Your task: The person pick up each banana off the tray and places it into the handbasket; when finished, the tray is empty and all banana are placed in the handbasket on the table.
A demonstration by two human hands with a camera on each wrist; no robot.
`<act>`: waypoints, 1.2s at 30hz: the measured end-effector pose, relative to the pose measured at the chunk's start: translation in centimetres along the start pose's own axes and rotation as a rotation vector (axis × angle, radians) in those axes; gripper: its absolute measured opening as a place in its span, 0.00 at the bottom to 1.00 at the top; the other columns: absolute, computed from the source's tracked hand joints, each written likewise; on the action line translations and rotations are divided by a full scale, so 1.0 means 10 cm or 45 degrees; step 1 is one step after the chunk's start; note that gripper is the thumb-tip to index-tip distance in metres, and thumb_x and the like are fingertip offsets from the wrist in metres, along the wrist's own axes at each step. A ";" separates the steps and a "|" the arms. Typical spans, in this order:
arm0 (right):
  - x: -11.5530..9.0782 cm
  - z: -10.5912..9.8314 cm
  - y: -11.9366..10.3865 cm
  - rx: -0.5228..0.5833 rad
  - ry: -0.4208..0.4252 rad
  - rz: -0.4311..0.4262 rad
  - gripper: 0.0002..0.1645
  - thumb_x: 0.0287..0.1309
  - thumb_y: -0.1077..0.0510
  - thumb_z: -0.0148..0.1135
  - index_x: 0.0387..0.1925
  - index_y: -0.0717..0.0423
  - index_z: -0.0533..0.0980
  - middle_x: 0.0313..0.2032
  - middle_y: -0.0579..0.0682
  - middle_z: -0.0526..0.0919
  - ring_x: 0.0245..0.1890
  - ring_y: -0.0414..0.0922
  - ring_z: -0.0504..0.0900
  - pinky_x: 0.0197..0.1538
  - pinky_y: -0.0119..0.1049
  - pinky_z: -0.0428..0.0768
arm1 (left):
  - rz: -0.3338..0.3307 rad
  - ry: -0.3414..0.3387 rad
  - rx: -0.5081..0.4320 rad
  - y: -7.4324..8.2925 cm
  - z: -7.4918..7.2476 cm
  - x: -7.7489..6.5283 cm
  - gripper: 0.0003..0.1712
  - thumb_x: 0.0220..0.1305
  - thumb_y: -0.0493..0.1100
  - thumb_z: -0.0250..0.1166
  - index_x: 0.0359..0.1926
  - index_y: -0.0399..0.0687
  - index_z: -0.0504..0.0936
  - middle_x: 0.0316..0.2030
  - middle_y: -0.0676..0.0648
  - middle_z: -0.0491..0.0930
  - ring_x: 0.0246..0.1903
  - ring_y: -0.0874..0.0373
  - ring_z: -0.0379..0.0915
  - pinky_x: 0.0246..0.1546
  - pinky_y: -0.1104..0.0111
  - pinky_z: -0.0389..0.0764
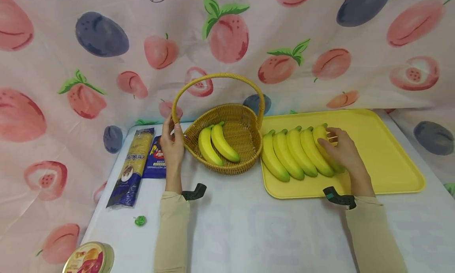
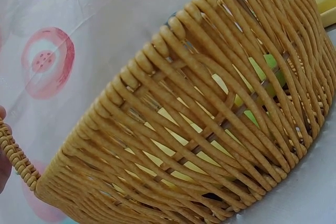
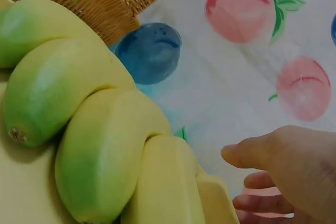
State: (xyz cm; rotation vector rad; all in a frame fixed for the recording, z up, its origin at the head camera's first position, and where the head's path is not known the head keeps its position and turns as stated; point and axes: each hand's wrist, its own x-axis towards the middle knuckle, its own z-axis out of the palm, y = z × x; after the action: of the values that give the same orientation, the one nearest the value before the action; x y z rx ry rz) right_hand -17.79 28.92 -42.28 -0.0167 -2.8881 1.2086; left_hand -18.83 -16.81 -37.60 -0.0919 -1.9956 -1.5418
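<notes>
In the head view, a wicker basket [image 1: 245,123] with a tall arched handle holds two yellow bananas [image 1: 224,144]. My left hand [image 1: 173,143] grips the left foot of the handle [image 1: 174,111]; the left wrist view shows fingertips [image 2: 4,163] beside that handle and the woven side close up. Several bananas [image 1: 292,156] lie side by side on a yellow tray [image 1: 387,154], right of the basket. My right hand [image 1: 343,150] is at the rightmost one, thumb and fingers spread apart. In the right wrist view, a gap shows between the right thumb [image 3: 247,153] and the nearest visible bananas [image 3: 165,182].
Left of the basket lie a long pasta packet [image 1: 131,166] and a blue packet [image 1: 155,162], partly behind my left hand. A small green item [image 1: 140,221] and a round lidded tub [image 1: 87,259] sit nearer the front left. A fruit-print cloth [image 1: 227,95] hangs behind the white table.
</notes>
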 end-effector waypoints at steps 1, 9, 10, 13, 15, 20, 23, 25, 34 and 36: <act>0.01 0.00 0.02 -0.005 -0.031 0.026 0.41 0.66 0.42 0.48 0.68 0.68 0.55 0.58 0.71 0.65 0.56 0.66 0.67 0.54 0.61 0.68 | 0.002 0.000 -0.001 0.00 0.00 0.00 0.23 0.69 0.35 0.50 0.64 0.39 0.68 0.55 0.36 0.76 0.58 0.41 0.71 0.49 0.72 0.74; 0.02 0.00 0.09 -0.059 -0.176 0.147 0.49 0.66 0.38 0.45 0.69 0.72 0.47 0.61 0.75 0.61 0.58 0.68 0.64 0.57 0.62 0.66 | -0.026 -0.020 -0.005 -0.01 -0.01 0.00 0.23 0.70 0.36 0.49 0.65 0.40 0.68 0.57 0.37 0.75 0.59 0.43 0.70 0.52 0.71 0.74; 0.02 0.00 0.10 -0.071 -0.198 0.161 0.50 0.66 0.37 0.44 0.69 0.72 0.46 0.61 0.75 0.60 0.58 0.68 0.63 0.57 0.62 0.66 | -0.021 -0.022 -0.006 -0.01 -0.01 0.00 0.23 0.70 0.36 0.49 0.65 0.40 0.68 0.57 0.37 0.75 0.59 0.43 0.70 0.52 0.69 0.74; 0.02 -0.01 0.14 -0.106 -0.245 0.192 0.51 0.65 0.35 0.43 0.70 0.72 0.45 0.61 0.76 0.60 0.59 0.69 0.62 0.58 0.63 0.64 | -0.020 -0.027 -0.008 -0.01 -0.01 0.00 0.23 0.71 0.36 0.49 0.65 0.40 0.67 0.57 0.37 0.75 0.59 0.43 0.70 0.54 0.64 0.74; 0.01 -0.01 0.14 -0.114 -0.242 0.192 0.51 0.65 0.34 0.42 0.70 0.71 0.46 0.61 0.76 0.61 0.58 0.69 0.63 0.58 0.63 0.64 | -0.024 -0.030 -0.008 -0.01 0.00 0.00 0.23 0.71 0.36 0.49 0.65 0.41 0.67 0.57 0.37 0.75 0.59 0.44 0.69 0.54 0.63 0.74; -0.01 -0.03 0.07 -0.065 -0.172 0.160 0.49 0.65 0.34 0.42 0.71 0.67 0.49 0.61 0.74 0.62 0.58 0.67 0.64 0.56 0.62 0.68 | -0.032 -0.031 -0.008 -0.01 0.00 0.00 0.23 0.71 0.36 0.49 0.65 0.41 0.67 0.57 0.38 0.75 0.60 0.47 0.70 0.56 0.60 0.74; -0.03 -0.05 -0.02 -0.045 -0.148 0.126 0.47 0.65 0.35 0.43 0.71 0.65 0.50 0.61 0.72 0.64 0.58 0.67 0.65 0.55 0.61 0.69 | -0.033 -0.028 -0.008 0.00 0.00 0.00 0.23 0.71 0.36 0.49 0.65 0.41 0.67 0.57 0.39 0.75 0.60 0.48 0.70 0.56 0.61 0.74; -0.03 -0.05 -0.09 -0.039 -0.148 0.099 0.47 0.65 0.35 0.44 0.71 0.64 0.51 0.60 0.71 0.65 0.58 0.66 0.66 0.54 0.60 0.70 | -0.030 -0.026 -0.010 0.00 0.00 -0.01 0.23 0.71 0.36 0.49 0.65 0.41 0.67 0.57 0.38 0.75 0.60 0.47 0.70 0.55 0.62 0.74; -0.10 0.00 -0.40 -0.023 -0.159 -0.016 0.45 0.65 0.37 0.47 0.70 0.63 0.54 0.58 0.68 0.68 0.54 0.62 0.69 0.50 0.55 0.73 | -0.036 -0.032 -0.009 0.01 -0.01 -0.01 0.23 0.71 0.36 0.49 0.65 0.42 0.67 0.57 0.38 0.75 0.60 0.45 0.69 0.53 0.69 0.73; -0.12 0.03 -0.46 -0.024 -0.159 -0.035 0.44 0.65 0.38 0.48 0.70 0.63 0.54 0.58 0.67 0.69 0.54 0.62 0.70 0.49 0.54 0.73 | -0.046 -0.035 -0.007 0.01 -0.02 -0.01 0.23 0.71 0.37 0.49 0.66 0.42 0.67 0.57 0.38 0.75 0.60 0.46 0.69 0.54 0.66 0.74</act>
State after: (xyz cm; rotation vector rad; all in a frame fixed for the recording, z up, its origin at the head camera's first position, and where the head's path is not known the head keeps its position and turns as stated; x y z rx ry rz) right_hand -16.65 25.49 -39.21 0.1022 -2.9947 1.2208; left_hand -18.61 -16.87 -37.55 -0.0800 -2.0244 -1.5770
